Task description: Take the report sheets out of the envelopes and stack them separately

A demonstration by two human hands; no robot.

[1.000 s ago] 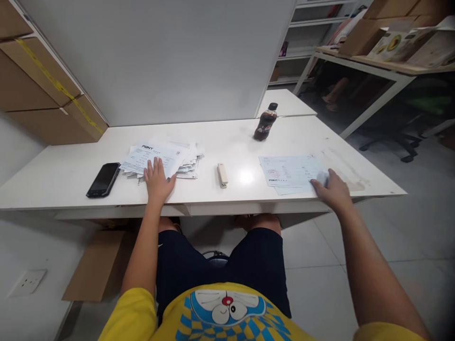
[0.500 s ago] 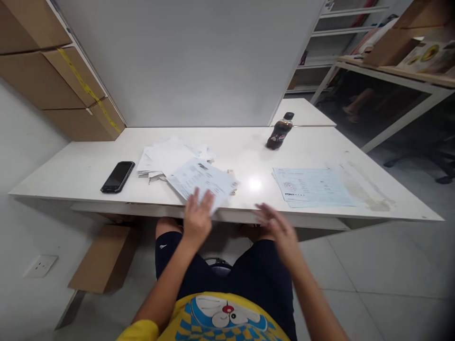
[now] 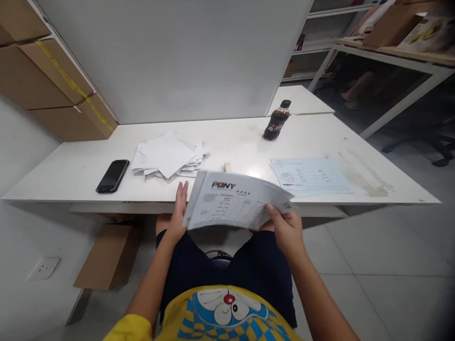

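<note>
A few printed paper sheets [image 3: 231, 201] headed "PONY" are held up over the desk's front edge, bowed and slightly tilted. My right hand [image 3: 288, 233] grips their right end, thumb on top and fingers underneath. Along their left edge stands my left hand [image 3: 178, 214], its fingers stretched out straight and the palm side against the paper. Beyond the sheets lies an untidy pile of white papers [image 3: 167, 154]. To the right, light-blue printed forms [image 3: 313, 175] with a red stamp rest flat. Partly behind the held sheets is a small beige object [image 3: 227, 167].
On the white desk [image 3: 241, 142], a black phone [image 3: 113, 176] lies at the left and a cola bottle [image 3: 276, 121] stands at the back right. Cardboard boxes [image 3: 67, 90] are stacked at the back left. Another box [image 3: 106, 255] sits below the desk.
The sheets that lay by the pile under my left hand are now raised and turned in front of me. My right hand has taken hold of their right end; my left moved to their left edge.
</note>
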